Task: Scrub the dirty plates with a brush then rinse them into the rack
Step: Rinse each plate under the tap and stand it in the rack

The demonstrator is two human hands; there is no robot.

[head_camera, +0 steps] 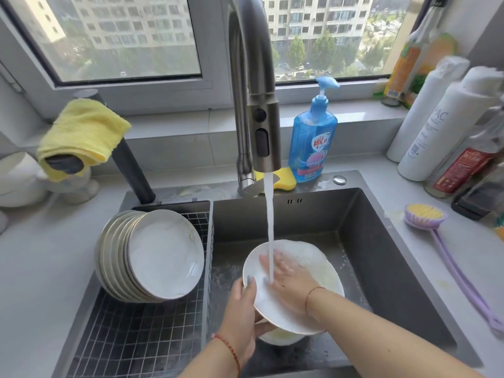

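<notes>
In the sink (368, 214) under the tap's stream (270, 227), the plate (313, 257) is gripped at its left rim by the left hand (242, 309), the right hand (289, 282) flat on it with fingers spread, and the rack (136, 336) lies just left, nearer the left hand.

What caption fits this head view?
Left hand holds a plate under the tap while right hand rubs it.
</notes>
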